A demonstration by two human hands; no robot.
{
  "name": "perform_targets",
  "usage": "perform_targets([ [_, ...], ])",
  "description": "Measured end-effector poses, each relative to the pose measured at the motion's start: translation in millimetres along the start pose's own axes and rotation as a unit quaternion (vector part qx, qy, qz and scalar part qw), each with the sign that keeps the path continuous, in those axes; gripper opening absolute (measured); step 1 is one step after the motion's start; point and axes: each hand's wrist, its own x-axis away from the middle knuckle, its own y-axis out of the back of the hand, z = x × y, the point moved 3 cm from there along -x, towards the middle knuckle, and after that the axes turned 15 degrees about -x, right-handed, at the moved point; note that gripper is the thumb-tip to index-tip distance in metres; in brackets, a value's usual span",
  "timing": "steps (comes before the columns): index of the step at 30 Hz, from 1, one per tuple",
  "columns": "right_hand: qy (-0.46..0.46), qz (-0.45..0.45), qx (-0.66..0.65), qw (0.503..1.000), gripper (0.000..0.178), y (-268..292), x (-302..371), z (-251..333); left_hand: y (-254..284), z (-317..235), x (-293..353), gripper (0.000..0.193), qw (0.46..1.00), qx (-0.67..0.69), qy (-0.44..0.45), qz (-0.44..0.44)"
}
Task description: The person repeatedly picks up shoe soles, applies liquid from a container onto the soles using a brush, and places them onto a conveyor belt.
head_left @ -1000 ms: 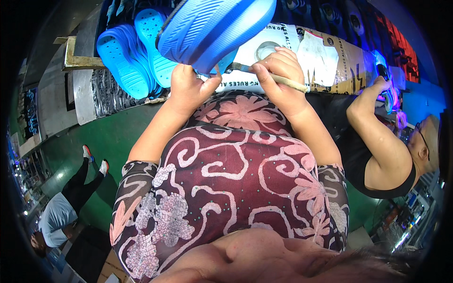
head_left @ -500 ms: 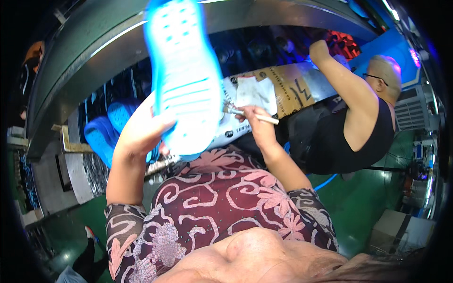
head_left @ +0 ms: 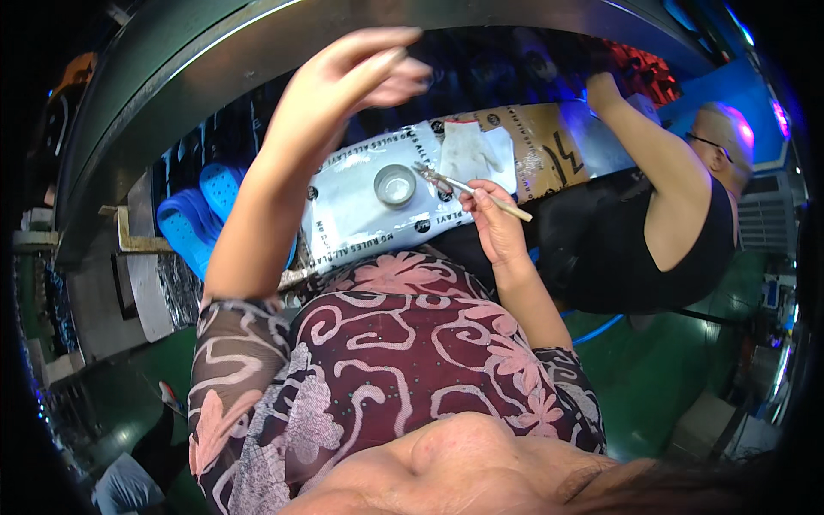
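My left hand (head_left: 365, 73) is raised at the far side over the dark machinery, empty, its fingers stretched to the right and partly blurred. In my right hand (head_left: 493, 221) is a slim brush with a pale handle (head_left: 512, 209), its dark bristles pointing left. Just left of those bristles stands a small round metal cup (head_left: 396, 186), on a work board covered with printed white plastic (head_left: 343, 219). A white work glove (head_left: 468, 148) lies beyond the brush. Blue perforated clogs (head_left: 184, 225) sit to the left of my left forearm.
A co-worker in a black top (head_left: 618, 245) is close on my right, one arm stretched toward the machinery. A curved metal beam (head_left: 197, 64) spans the far side. Brown cardboard (head_left: 541, 142) covers the board's right part. A red glow (head_left: 635, 75) shows at far right.
The brightly lit blue shoe sole has left my left hand and is out of sight. That hand has moved up and away, uncovering the cup. My right hand keeps the brush, slightly farther right.
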Motion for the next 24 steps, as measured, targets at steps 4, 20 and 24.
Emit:
perform_targets([
  [4, -0.039, 0.03, -0.017, 0.999, 0.023, -8, -2, -8, 113, 44, 148, 0.034, 0.755, -0.545, -0.055, -0.361],
  [20, -0.086, 0.047, 0.089, 0.991, 0.026, -41, -1, -39, 187, 160, 355, 0.045, 0.815, -0.208, 0.322, -0.434],
  [24, -0.093, 0.025, 0.084, 0.992, 0.026, -35, 1, -41, 181, 129, 368, 0.043, 0.832, 0.093, 0.284, -0.468],
])
